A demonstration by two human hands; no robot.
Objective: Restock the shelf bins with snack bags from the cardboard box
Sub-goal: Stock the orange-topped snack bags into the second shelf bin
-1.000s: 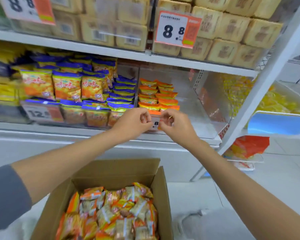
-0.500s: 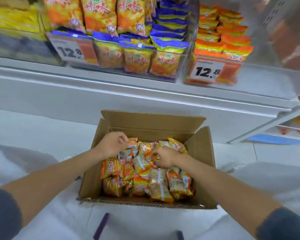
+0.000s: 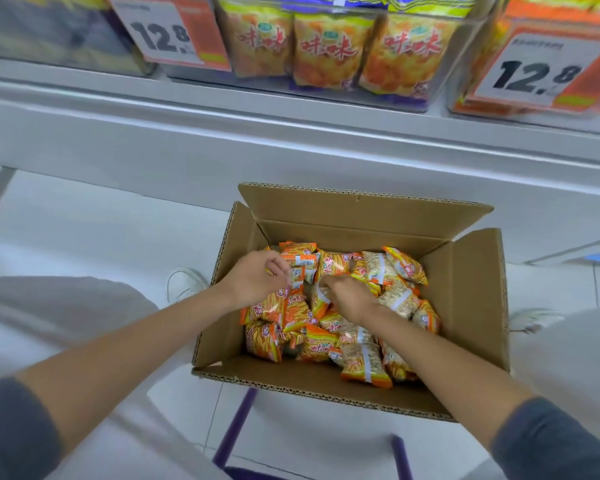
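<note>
The cardboard box (image 3: 471, 306) stands open on the floor, at 6 o'clock from the shelf bins (image 3: 426, 102). Both hands are inside it. The left hand (image 3: 253, 282) curls its fingers (image 3: 282, 271) onto the edge of a snack bag (image 3: 302, 263) and pinches it; the bag lies at their 3 o'clock. The right hand (image 3: 349, 301) digs curled fingers into the loose snack bags (image 3: 364, 362) at 6 o'clock of the pile's middle, but I cannot tell whether they grip one.

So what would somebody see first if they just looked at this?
The open cardboard box on the floor, packed with bright orange snack bags, with the left hand and right hand both down among them. Next, the big 12.8 price tags on the shelf above, one at each side, with a clear bin of more bags between them.
</note>
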